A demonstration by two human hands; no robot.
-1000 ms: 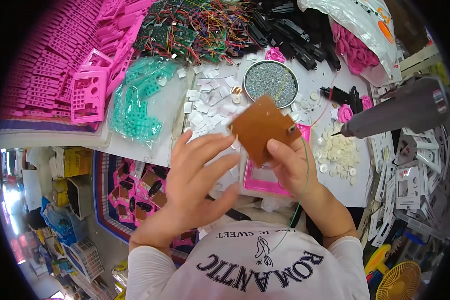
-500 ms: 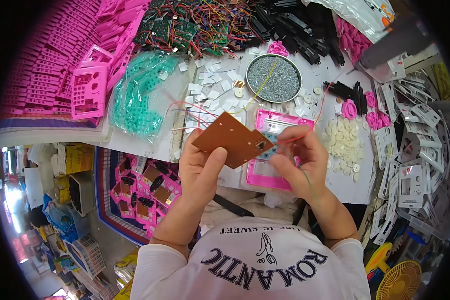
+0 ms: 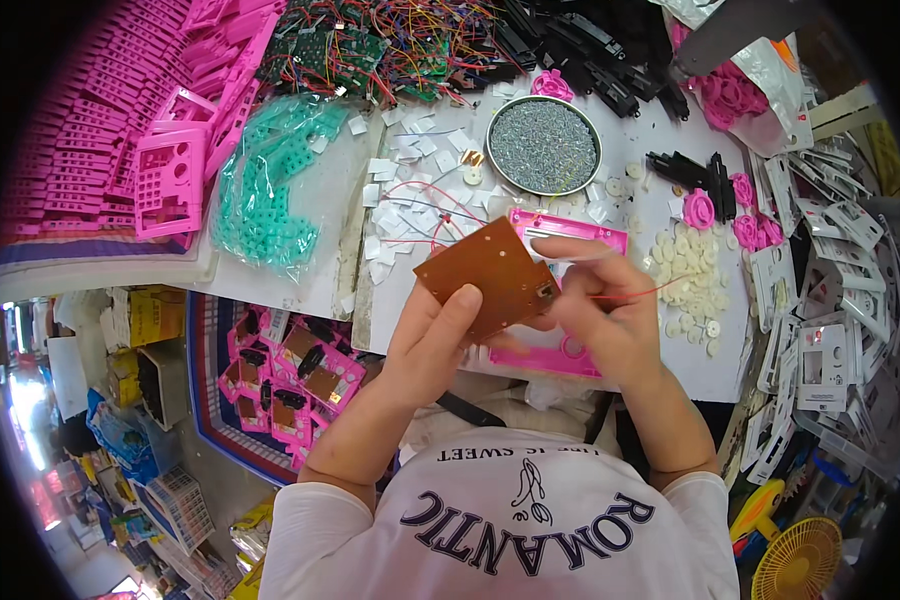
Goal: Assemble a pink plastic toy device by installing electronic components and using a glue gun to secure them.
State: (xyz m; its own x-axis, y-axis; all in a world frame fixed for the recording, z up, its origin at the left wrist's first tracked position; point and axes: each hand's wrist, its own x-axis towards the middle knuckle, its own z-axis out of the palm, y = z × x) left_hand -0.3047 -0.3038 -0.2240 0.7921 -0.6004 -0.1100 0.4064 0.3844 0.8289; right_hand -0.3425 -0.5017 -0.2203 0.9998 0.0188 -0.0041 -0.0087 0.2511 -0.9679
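In my left hand point(image 3: 432, 345) I hold a brown circuit board point(image 3: 486, 276), a flat rectangle turned cornerwise like a diamond, its plain copper-coloured face up and tilted a little toward me. My thumb lies across its lower left edge. My right hand point(image 3: 610, 315) pinches at its right corner, where a small pale part sits, and a thin red wire point(image 3: 642, 293) runs rightward from my fingers. The board hangs above a pink plastic casing point(image 3: 567, 232) lying flat on the white tabletop.
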